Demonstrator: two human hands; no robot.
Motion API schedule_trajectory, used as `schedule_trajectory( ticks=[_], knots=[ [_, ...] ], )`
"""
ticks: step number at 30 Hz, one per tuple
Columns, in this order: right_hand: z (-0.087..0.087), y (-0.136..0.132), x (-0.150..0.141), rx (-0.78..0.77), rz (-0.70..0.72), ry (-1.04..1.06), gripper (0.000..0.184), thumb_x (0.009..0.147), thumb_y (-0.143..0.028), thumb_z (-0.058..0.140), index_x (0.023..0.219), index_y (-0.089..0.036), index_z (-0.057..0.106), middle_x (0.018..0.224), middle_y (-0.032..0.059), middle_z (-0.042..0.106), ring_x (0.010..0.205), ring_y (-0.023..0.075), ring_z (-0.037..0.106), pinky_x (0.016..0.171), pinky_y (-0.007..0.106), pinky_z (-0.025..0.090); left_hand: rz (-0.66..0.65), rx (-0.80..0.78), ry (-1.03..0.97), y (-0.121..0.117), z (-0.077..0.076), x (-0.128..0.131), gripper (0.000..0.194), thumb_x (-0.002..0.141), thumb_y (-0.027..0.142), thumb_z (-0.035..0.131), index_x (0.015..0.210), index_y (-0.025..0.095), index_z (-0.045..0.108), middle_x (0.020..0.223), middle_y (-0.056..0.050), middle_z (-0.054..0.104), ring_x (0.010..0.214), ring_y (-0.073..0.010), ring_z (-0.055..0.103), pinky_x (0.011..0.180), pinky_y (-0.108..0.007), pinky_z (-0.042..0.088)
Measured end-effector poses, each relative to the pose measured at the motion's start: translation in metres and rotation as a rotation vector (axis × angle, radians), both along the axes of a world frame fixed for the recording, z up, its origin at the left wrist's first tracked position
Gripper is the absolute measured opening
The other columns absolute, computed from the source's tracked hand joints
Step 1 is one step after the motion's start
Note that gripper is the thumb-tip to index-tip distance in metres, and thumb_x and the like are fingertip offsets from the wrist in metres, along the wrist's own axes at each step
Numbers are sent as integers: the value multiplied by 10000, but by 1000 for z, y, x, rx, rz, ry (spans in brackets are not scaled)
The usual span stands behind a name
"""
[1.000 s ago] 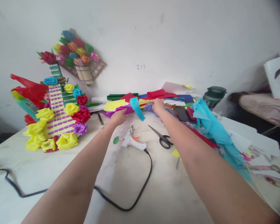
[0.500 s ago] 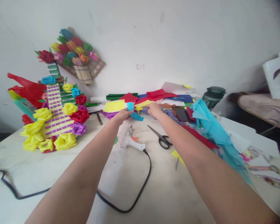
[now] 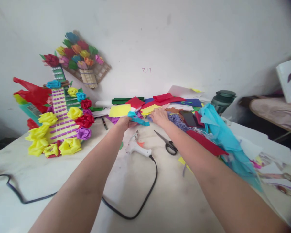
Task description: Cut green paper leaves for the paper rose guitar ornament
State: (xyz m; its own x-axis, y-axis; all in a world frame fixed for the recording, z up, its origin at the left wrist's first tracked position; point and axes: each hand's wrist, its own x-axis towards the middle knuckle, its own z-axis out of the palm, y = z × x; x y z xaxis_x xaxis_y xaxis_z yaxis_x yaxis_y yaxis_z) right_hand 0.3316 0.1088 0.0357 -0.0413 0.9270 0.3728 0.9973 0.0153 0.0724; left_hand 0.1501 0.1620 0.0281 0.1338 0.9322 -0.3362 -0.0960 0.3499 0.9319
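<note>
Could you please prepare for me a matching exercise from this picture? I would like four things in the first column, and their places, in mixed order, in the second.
1. glue gun
2. blue paper strip
3. dark green bottle
4. paper flower bouquet

A. on the wall
B. in the grip of the left hand
C. standing at the right, near the wall
D. on the table, with a black cord

Pairs: 1-D, 2-B, 3-C, 4-A

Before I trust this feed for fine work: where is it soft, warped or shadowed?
Head view: even, diffuse light, no harsh glare; faint soft shadows on the table; corners darkened, right-edge clutter smeared and stretched; fingers of both hands slightly soft; scissors fairly clear.
</note>
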Motion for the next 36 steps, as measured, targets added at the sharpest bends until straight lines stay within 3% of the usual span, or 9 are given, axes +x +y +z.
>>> schedule_trajectory(
  ticks=[7,12,14,16,21,25,28,32,36],
  knots=[
    [7,-5,4,8,10,112,343,894,-310,383,929,-171,694,1026,138,604,1047,262,467,834,348,369,17,-112,18,9,-4,-12,187,779,40,481,933,144,508,754,-69,640,723,-176,667,652,-273,553],
    [14,4,3,177,-7,399,366,906,-370,359,950,-197,680,1013,82,615,966,209,529,790,289,389,-63,-71,56,6,-3,-10,136,763,46,482,864,118,538,681,-86,648,650,-184,664,635,-283,546],
    [18,9,-1,257,69,503,381,918,-362,336,929,-178,669,1008,70,620,957,173,542,797,249,385,-130,-44,201,2,-2,-9,61,781,133,508,774,119,567,616,-100,635,611,-204,657,597,-297,537],
    [21,12,-6,291,133,597,405,927,-360,307,896,-156,656,948,63,636,902,147,563,775,222,388,-161,-6,423,-1,1,-12,170,768,267,568,667,131,579,528,-110,602,575,-239,646,549,-323,519],
    [15,12,-21,106,217,695,420,926,-399,292,853,-164,633,662,5,625,693,123,583,669,204,394,-219,221,766,-6,17,-28,353,628,451,691,503,147,564,448,-126,571,596,-275,640,575,-352,501],
    [1,13,-38,-27,246,615,367,915,-357,341,822,-169,642,690,17,649,694,125,591,658,202,396,-272,351,329,-19,22,-27,398,597,509,701,662,122,637,715,-123,680,721,-218,649,659,-304,510],
    [-3,11,-57,-92,314,539,350,914,-348,350,849,-175,648,705,30,663,695,132,599,647,205,398,-160,436,96,-28,18,-15,378,649,484,672,716,113,639,751,-99,685,754,-176,644,723,-273,499],
    [2,8,-72,-190,434,495,364,899,-408,371,841,-190,657,664,21,662,670,130,606,633,205,404,129,415,48,-31,19,-10,235,745,327,592,788,99,628,671,-71,672,652,-161,642,669,-282,506],
    [4,10,-62,-192,351,480,403,853,-502,412,779,-195,664,745,31,682,713,139,616,653,216,421,167,424,159,-26,27,-36,224,778,285,534,856,99,630,660,-94,679,647,-183,656,650,-295,513]
  ],
)
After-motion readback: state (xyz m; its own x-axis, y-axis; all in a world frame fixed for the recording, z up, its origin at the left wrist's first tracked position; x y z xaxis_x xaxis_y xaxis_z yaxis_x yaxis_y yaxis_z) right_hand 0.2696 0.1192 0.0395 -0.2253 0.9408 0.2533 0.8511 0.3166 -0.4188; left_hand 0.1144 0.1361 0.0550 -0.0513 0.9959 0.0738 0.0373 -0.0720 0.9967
